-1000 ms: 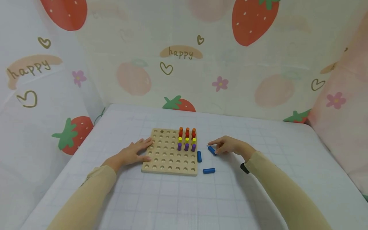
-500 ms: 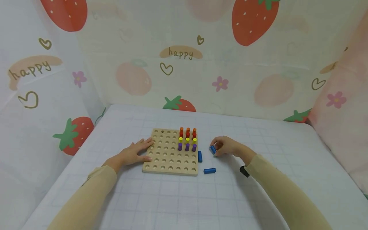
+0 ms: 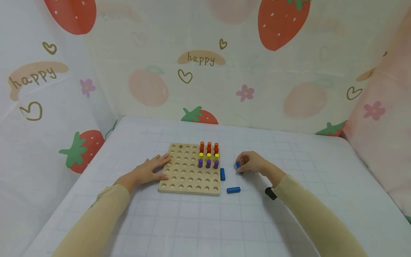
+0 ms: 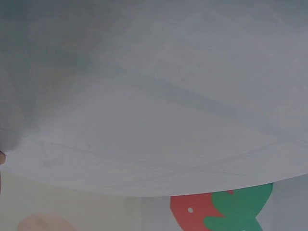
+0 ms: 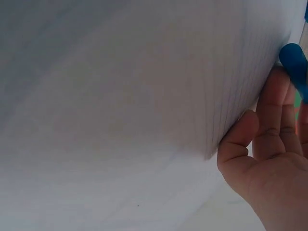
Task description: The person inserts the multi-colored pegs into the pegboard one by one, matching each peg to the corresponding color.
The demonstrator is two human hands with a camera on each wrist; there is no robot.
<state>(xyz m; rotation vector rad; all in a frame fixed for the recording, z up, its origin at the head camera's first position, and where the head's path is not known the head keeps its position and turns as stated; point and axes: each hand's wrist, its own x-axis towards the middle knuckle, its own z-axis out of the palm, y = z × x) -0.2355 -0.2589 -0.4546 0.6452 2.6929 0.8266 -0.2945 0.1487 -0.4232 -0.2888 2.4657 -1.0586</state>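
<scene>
A square wooden pegboard (image 3: pixel 187 191) with rows of round holes lies on the table in the head view. Spread out flat, my left hand (image 3: pixel 148 170) rests its fingertips and thumb on the board's left edge. To the right of the board, my right hand (image 3: pixel 254 162) pinches a blue peg (image 3: pixel 238 165) between thumb and fingers, low over the cloth. The right wrist view shows the peg's rounded end (image 5: pixel 292 58) at the fingertips. A second blue peg (image 3: pixel 222 174) lies along the board's right edge, and a third blue peg (image 3: pixel 233 190) lies nearer me.
Orange pegs (image 3: pixel 209 144), red pegs (image 3: pixel 209 151), yellow pegs (image 3: pixel 209 157) and purple pegs (image 3: pixel 208 164) stand in the board's right-hand holes, three of each. A white gridded cloth (image 3: pixel 167 225) covers the table. A strawberry-patterned curtain (image 3: pixel 266 71) stands behind.
My right fingers have curled in and now pinch the blue peg, which has turned slightly and become partly covered. My left hand stays on the board.
</scene>
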